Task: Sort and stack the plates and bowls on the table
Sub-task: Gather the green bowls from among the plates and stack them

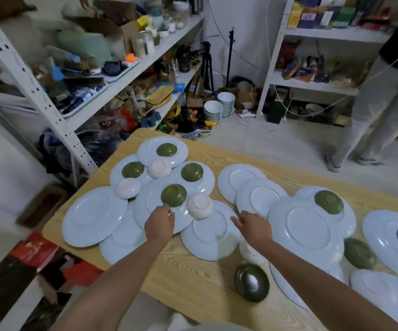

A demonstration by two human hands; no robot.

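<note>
Wooden table bears overlapping plates, bowls.

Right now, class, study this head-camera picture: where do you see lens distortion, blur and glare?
Head view: wide-angle distortion bows the shelf post and the edge of the table. Head view: the left shelves look smeared by blur towards the upper-left corner. Head view: a bright glare spot sits on the nearest dark green bowl.

Worktop: pale wood grain, matt. Plates: white, smooth, glossy. Green bowls: smooth, slight sheen. Pink bowls: smooth, matt.
</note>
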